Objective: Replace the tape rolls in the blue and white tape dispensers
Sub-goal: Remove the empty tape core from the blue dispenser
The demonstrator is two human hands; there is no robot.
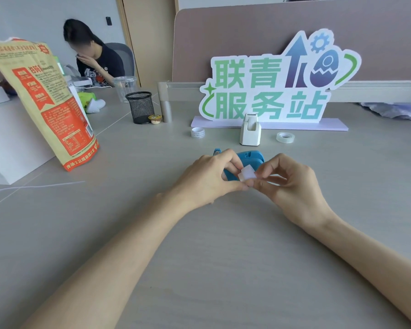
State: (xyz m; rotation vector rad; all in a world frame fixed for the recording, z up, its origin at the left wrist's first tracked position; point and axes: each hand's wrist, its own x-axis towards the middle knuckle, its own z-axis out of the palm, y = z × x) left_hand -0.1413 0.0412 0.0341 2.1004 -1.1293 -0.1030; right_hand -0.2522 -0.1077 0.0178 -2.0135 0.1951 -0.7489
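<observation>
My left hand and my right hand meet over the desk and pinch a small white tape roll between their fingertips. Right behind the hands lies the blue tape dispenser, partly hidden by my fingers. The white tape dispenser stands upright farther back, in front of the sign. A white-cored tape roll lies to its left and a clear tape roll to its right, both flat on the desk.
A large green and blue sign stands at the back. A black mesh pen cup and a small round pod sit back left. A tall orange paper bag stands at the left. Another person sits behind it.
</observation>
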